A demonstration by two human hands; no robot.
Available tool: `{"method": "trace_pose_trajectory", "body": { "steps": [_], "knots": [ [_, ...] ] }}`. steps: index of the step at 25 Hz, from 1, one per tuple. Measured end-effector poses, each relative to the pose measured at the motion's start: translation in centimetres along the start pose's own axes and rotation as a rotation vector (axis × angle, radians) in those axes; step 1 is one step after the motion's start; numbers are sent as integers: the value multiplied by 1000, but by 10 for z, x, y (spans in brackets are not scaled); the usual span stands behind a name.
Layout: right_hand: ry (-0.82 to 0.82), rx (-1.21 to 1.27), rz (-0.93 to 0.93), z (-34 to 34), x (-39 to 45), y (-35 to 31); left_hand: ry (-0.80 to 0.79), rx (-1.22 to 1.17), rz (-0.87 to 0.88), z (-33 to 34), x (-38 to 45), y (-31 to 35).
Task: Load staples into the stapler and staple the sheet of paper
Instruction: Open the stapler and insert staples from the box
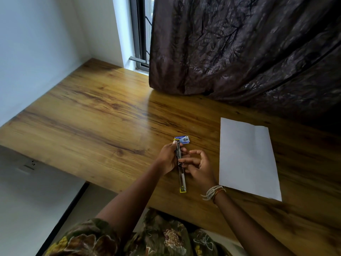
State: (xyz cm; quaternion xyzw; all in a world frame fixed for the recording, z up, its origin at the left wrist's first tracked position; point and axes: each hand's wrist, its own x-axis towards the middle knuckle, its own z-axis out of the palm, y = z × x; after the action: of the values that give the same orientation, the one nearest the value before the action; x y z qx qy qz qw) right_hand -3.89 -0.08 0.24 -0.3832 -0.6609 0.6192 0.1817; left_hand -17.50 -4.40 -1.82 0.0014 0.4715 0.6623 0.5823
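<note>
My left hand (168, 157) grips the body of a small metal stapler (178, 154) with yellow ends, held just above the wooden table (103, 115). Its magazine rail (182, 180) is pulled out toward me, ending in a yellow tab. My right hand (198, 164) is at the rail's right side, fingertips pinched where the rail meets the body; whether staples sit between them is too small to tell. A small blue staple box (182, 140) lies on the table just beyond the stapler. A white sheet of paper (247, 157) lies flat to the right.
A dark crinkled curtain (249, 52) hangs over the back right of the table and touches its surface. A window frame (140, 34) and white wall stand at the back left. The table's near edge runs diagonally just below my forearms.
</note>
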Motion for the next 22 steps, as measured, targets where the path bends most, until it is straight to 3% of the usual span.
{"method": "trace_pose_trajectory", "body": {
  "steps": [7, 10, 16, 22],
  "knots": [
    [44, 188, 106, -9, 9, -11, -13, -22, 21, -1, 1, -2],
    [77, -90, -42, -15, 21, -14, -34, -29, 23, -1, 3, -3],
    [-30, -981, -635, -17, 48, -15, -34, 19, 45, -1, 3, -4],
    [14, -1299, -925, -27, 60, -14, -40, 16, 45, -2, 4, -5]
  ]
}}
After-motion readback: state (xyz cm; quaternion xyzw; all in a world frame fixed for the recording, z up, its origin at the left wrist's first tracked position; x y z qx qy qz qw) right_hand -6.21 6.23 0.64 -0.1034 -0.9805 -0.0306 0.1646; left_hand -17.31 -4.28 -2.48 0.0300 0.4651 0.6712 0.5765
